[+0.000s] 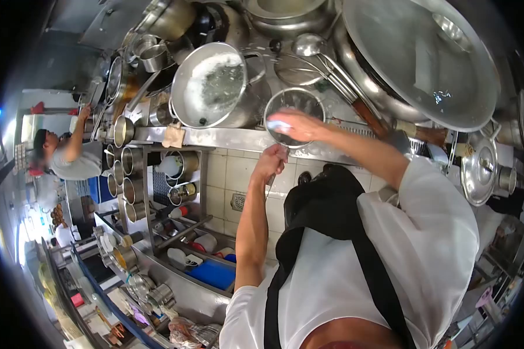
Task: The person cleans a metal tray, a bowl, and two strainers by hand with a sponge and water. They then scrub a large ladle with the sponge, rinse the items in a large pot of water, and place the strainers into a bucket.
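Note:
My left hand (271,162) is closed around the thin handle of a round mesh strainer (304,99), held over the front edge of the metal counter. Against the strainer's mesh lies my right hand (297,125), its fingers slightly smeared by motion. Under those fingers shows a pale bluish-white pad (280,125), which looks like a sponge. A large pot (254,103) of foamy water stands tilted just left of the strainer. Behind the strainer rests a steel ladle (308,45) among other long-handled tools.
A very large metal basin (384,52) leans at the right. Stacked pots (169,20) crowd the back left. A folded beige cloth (173,135) hangs on the counter edge (233,137). Shelves with steel containers (134,191) stand at left; a co-worker (70,157) is beyond them.

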Action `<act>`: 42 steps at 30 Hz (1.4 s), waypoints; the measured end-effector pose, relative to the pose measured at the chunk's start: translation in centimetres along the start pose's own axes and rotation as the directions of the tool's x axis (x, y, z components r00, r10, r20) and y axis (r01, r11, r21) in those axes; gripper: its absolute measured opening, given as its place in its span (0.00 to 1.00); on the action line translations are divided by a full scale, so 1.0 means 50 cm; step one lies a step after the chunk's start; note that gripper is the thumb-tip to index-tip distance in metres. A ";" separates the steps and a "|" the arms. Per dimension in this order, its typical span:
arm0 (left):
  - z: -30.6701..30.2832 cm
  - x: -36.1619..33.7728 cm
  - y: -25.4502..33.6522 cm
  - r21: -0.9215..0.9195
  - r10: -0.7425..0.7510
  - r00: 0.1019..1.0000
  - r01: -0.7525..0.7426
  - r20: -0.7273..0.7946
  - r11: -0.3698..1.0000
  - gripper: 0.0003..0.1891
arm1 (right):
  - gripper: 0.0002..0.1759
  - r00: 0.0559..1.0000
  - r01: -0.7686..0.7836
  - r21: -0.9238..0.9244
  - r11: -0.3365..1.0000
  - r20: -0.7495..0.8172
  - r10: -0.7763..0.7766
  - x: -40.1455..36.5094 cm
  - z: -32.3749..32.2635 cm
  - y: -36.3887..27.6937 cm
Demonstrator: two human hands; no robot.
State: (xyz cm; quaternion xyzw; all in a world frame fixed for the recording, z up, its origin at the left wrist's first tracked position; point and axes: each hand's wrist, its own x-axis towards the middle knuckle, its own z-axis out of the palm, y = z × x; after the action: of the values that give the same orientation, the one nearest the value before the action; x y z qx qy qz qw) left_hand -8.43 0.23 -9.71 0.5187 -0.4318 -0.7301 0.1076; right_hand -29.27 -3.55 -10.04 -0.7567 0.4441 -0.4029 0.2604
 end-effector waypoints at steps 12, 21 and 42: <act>0.054 0.041 0.005 0.205 0.091 0.990 -0.068 -0.105 0.976 0.07 | 0.12 0.929 -0.369 -0.141 0.919 -0.078 0.361 -0.030 0.042 0.104; 0.093 0.009 0.114 0.314 0.359 0.912 -0.287 -0.201 0.905 0.11 | 0.14 0.530 -0.280 -0.107 0.954 -0.846 0.061 -0.041 -0.188 -0.020; 0.141 -0.012 0.481 -0.463 0.836 0.547 -0.734 0.030 0.497 0.29 | 0.16 0.942 -0.171 0.041 0.984 -0.286 0.175 -0.043 -0.151 -0.159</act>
State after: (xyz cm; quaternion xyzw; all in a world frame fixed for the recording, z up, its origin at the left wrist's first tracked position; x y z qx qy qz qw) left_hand -21.12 -10.27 9.16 0.1320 -0.4729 -0.7284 0.4778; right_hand -32.54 1.84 -0.80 -0.6459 0.5389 -0.4880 0.2330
